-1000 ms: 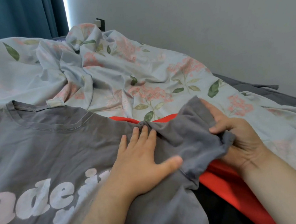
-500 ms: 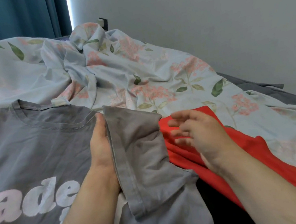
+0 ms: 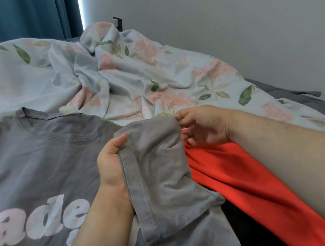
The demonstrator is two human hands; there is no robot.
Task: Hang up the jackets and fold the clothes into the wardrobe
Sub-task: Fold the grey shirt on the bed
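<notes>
A grey T-shirt (image 3: 36, 162) with pale printed letters lies front-up across the bed, collar toward the far side. Its right sleeve (image 3: 159, 176) is folded over onto the shirt's body. My left hand (image 3: 111, 164) grips the sleeve's hemmed edge from the left, thumb on top. My right hand (image 3: 202, 125) pinches the sleeve's far right corner between thumb and fingertips. A red garment (image 3: 251, 189) lies under the shirt's right side and runs toward the lower right, under my right forearm.
A crumpled floral duvet (image 3: 129, 75) covers the bed beyond the shirt. A grey sheet edge (image 3: 300, 93) shows by the plain wall on the right. Teal curtains (image 3: 15, 18) hang at the back left. Something dark (image 3: 247, 232) lies between the shirt and the red garment.
The sleeve has been flipped from the right over onto the shirt. My left hand went from pressing flat to gripping the sleeve's hem. My right hand let go, then came back to pinch the corner.
</notes>
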